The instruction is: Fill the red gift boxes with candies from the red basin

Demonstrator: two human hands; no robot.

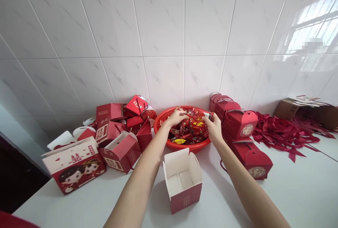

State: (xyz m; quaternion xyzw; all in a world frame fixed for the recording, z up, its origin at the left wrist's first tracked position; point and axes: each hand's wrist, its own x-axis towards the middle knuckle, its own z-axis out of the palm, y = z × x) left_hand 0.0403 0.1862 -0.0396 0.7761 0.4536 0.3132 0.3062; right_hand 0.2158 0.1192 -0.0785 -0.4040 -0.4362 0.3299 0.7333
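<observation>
A red plastic basket (194, 147) full of red-wrapped candies (194, 124) stands near the wall, a yellow-wrapped piece (180, 141) among them. Over its left side, my left hand (177, 118) reaches into the candies with fingers bent together; what they grip is hidden. At the right rim, my right hand (213, 127) pinches a red candy packet (208, 115) with a pale and dark edge between thumb and fingers. An open red box (186, 199) with a white inside stands between my forearms, in front of the basket; its visible bottom is bare.
Several red gift boxes (116, 150) crowd the left, with a larger printed box (79, 171) at the front. More closed red boxes (241, 125) line the right. Dark red ribbons (277, 131) lie farther right, beside a cardboard box (287, 110). A tiled wall (163, 80) stands behind.
</observation>
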